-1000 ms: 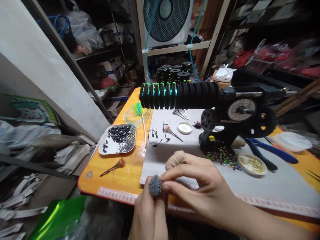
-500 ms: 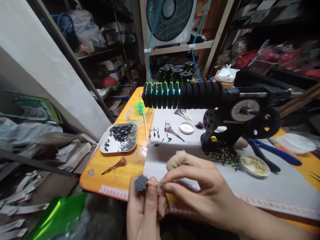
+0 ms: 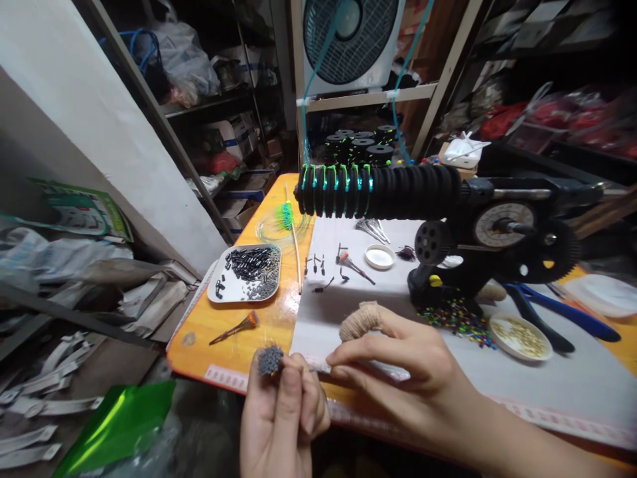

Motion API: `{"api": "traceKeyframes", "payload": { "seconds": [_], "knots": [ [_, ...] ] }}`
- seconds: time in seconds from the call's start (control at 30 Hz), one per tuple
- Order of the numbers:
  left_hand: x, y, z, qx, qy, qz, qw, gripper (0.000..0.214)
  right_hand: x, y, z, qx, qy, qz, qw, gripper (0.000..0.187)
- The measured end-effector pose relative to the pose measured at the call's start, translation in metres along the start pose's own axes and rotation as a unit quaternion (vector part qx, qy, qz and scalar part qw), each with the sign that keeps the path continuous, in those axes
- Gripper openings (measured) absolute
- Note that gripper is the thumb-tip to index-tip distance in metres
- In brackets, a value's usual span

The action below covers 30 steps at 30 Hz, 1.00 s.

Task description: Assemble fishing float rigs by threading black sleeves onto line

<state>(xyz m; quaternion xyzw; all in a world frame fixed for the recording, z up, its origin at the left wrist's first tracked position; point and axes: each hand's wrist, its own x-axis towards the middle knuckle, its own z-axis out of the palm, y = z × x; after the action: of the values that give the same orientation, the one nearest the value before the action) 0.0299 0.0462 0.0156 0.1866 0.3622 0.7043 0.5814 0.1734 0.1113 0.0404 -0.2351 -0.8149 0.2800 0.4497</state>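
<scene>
My left hand (image 3: 283, 411) is closed round a bundle of thin stems with grey bead-like tips (image 3: 270, 360); the tips stick up beside the thumb. A short thin piece shows at its fingertips on the right side. My right hand (image 3: 398, 372) hovers just to the right, thumb and a finger pressed together, the index finger wrapped in tan tape (image 3: 361, 321). Whatever lies in that pinch is too small to make out. A small gap separates the two hands, both above the table's front edge.
A white tray (image 3: 213, 292) of black and grey small parts stands left. A black ribbed roller (image 3: 413, 191) on a geared stand spans the back. Brush-like bundles (image 3: 243, 325), coloured beads (image 3: 455, 318), a dish of gold bits (image 3: 502, 345) and blue-handled pliers (image 3: 572, 315) lie on the table.
My right hand's pinch has drawn away from my left fingertips, opening a gap. My left hand has shifted slightly left with the bundle. The view has also turned a little left.
</scene>
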Motion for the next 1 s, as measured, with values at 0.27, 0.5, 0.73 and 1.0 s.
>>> {"api": "traceKeyframes", "payload": {
  "seconds": [0.27,0.5,0.73,1.0],
  "knots": [
    [-0.001,-0.005,0.004,0.0,0.036,0.0,0.999,0.037,0.001,-0.003,-0.001,0.011,0.023,0.019,1.0,0.008],
    [-0.005,-0.018,0.009,0.065,0.105,-0.006,0.992,0.039,-0.005,0.003,0.002,0.077,0.04,0.03,0.996,0.013],
    [0.0,-0.026,0.009,0.059,0.09,0.107,0.988,0.024,-0.006,-0.004,0.002,-0.007,0.001,0.006,1.0,0.013],
    [-0.003,-0.017,0.017,-0.095,0.082,0.163,0.979,0.028,-0.01,-0.006,0.002,-0.148,-0.042,-0.085,0.984,0.028]
  ]
}}
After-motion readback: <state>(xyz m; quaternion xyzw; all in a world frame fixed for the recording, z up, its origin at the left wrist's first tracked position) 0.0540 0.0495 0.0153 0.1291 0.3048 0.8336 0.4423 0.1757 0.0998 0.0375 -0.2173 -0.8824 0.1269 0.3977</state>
